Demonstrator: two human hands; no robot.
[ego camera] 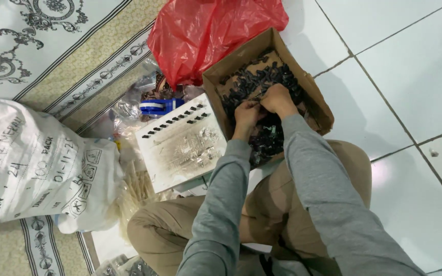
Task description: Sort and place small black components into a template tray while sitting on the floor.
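A brown cardboard box (317,99) lies open on the floor, holding a heap of small black plastic parts (254,82). Both of my hands are inside it. My left hand (246,113) and my right hand (278,98) are close together over the heap, fingers curled and pinching small black parts between them. Left of the box lies a white board (180,143) with rows of small black pieces set along its upper edge and a clear bag of small parts on it.
A crumpled red plastic bag (205,30) sits behind the box. A blue tape dispenser (159,107) lies by clear bags. A large white sack (31,163) rests on a patterned mat (62,56) at left. White floor tiles (410,76) spread right.
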